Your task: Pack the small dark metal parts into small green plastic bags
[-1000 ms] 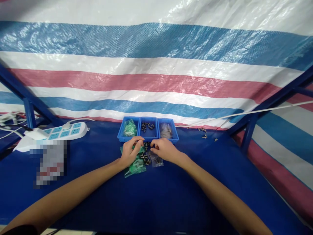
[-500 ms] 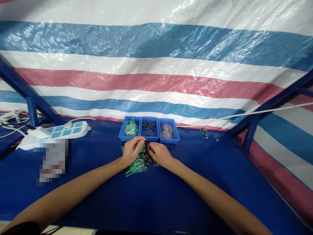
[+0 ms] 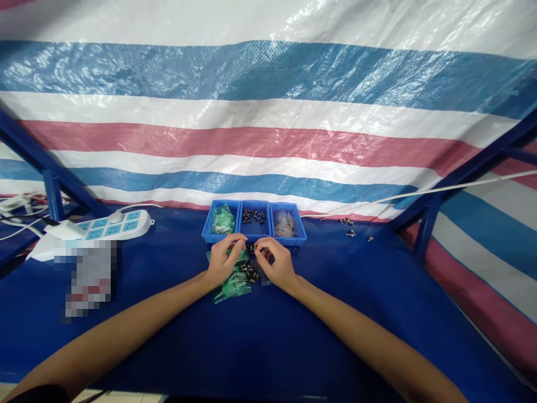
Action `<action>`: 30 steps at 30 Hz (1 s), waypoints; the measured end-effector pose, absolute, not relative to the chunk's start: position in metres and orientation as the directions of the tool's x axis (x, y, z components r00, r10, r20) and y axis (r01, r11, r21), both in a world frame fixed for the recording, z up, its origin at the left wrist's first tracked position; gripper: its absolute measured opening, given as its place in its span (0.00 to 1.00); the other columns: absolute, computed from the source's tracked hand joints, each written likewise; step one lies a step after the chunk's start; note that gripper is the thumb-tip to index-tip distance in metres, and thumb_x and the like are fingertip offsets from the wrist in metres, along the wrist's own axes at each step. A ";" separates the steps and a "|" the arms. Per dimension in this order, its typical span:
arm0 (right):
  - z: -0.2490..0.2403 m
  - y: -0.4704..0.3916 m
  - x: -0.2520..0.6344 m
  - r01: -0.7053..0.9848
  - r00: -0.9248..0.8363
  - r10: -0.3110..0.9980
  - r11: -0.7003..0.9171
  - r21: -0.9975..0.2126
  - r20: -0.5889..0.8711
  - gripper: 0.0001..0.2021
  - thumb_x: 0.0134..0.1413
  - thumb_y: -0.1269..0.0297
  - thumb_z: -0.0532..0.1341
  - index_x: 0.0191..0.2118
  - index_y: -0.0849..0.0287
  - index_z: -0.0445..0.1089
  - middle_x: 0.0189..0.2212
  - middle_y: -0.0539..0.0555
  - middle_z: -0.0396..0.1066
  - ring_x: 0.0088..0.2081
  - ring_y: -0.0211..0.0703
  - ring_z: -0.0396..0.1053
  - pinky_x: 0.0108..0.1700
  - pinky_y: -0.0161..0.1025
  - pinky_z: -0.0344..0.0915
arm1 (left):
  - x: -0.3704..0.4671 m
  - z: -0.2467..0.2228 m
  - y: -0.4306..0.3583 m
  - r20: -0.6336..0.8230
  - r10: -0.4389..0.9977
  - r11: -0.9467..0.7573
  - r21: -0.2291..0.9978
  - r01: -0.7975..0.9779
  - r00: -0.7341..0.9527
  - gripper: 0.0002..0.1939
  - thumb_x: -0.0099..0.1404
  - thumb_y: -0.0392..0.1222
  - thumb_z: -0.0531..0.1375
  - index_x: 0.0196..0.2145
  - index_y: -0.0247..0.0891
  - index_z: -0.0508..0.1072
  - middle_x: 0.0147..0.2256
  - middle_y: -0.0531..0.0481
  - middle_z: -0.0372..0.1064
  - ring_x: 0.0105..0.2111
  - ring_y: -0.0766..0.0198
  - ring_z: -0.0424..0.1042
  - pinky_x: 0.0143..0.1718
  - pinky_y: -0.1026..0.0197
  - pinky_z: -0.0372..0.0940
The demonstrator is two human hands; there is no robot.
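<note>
My left hand [image 3: 223, 262] is closed with curled fingers, over the left side of a clear bag of green pieces [image 3: 235, 285]. Facing it, my right hand [image 3: 277, 262] has thumb and fingers pinched together. Dark bits show in the narrow gap between the fingertips, but what either hand grips is too small to make out. Just below the gap lies a pile of small black and metallic fittings [image 3: 250, 272]. A second clear bag [image 3: 264, 278] is partly covered by my right hand.
Behind my hands stand three joined blue bins: the left bin [image 3: 206, 230] holds a bag of green pieces, the middle bin [image 3: 255, 229] loose black fittings, the right bin [image 3: 301, 238] a bag of greyish pieces. Small screws [image 3: 351, 233] lie right. A white power strip [image 3: 126, 226] lies left.
My right hand has lifted and turned slightly, its fingers now more arched. The left hand has barely moved. The camera view has shifted a little.
</note>
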State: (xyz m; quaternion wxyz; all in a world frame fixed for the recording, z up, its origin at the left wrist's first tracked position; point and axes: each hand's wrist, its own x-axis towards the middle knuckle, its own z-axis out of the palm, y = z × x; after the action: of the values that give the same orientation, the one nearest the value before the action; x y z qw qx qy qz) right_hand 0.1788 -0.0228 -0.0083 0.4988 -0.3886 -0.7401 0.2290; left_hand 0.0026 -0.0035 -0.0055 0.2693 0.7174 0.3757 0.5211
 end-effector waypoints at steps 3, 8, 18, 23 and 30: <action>-0.010 -0.022 0.178 0.349 -0.185 0.795 0.602 -0.718 0.577 0.04 0.58 0.65 0.55 0.36 0.58 0.65 0.36 0.55 0.70 0.25 0.35 0.65 0.28 0.34 0.64 | 0.003 -0.006 -0.003 0.539 0.824 -0.567 0.783 0.256 0.175 0.12 0.68 0.45 0.52 0.40 0.36 0.71 0.28 0.51 0.69 0.25 0.69 0.68 0.26 0.68 0.63; -0.010 -0.022 0.178 0.386 -0.154 0.789 0.602 -0.699 0.595 0.07 0.58 0.64 0.55 0.40 0.59 0.67 0.35 0.54 0.69 0.24 0.34 0.65 0.28 0.33 0.64 | 0.003 -0.006 -0.003 0.542 0.820 -0.573 0.780 0.251 0.184 0.11 0.68 0.44 0.52 0.40 0.36 0.71 0.28 0.51 0.69 0.26 0.69 0.69 0.27 0.68 0.64; -0.009 -0.021 0.179 0.425 -0.156 0.750 0.638 -0.642 0.642 0.11 0.61 0.65 0.54 0.45 0.58 0.71 0.41 0.57 0.69 0.35 0.40 0.69 0.38 0.38 0.68 | 0.003 -0.005 -0.004 0.530 0.820 -0.571 0.781 0.254 0.216 0.10 0.68 0.43 0.52 0.40 0.37 0.71 0.28 0.51 0.69 0.27 0.68 0.70 0.29 0.67 0.65; -0.009 -0.020 0.180 0.408 -0.173 0.750 0.644 -0.647 0.638 0.10 0.62 0.64 0.54 0.42 0.59 0.71 0.39 0.57 0.68 0.36 0.41 0.69 0.39 0.38 0.67 | 0.003 -0.004 -0.004 0.537 0.816 -0.578 0.773 0.261 0.214 0.10 0.68 0.43 0.53 0.40 0.36 0.71 0.28 0.51 0.70 0.26 0.68 0.70 0.29 0.67 0.65; -0.009 -0.019 0.180 0.403 -0.186 0.753 0.645 -0.650 0.632 0.08 0.63 0.64 0.54 0.41 0.59 0.69 0.35 0.55 0.70 0.33 0.39 0.68 0.37 0.37 0.67 | 0.002 -0.005 -0.003 0.547 0.808 -0.589 0.767 0.257 0.219 0.10 0.68 0.42 0.53 0.40 0.37 0.71 0.28 0.52 0.69 0.26 0.68 0.70 0.30 0.67 0.65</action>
State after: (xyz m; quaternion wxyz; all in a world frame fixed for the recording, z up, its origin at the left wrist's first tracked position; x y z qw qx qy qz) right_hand 0.1796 -0.0190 -0.0093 0.5089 -0.3849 -0.7506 0.1718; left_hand 0.0020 -0.0034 -0.0050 0.2711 0.7320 0.3636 0.5084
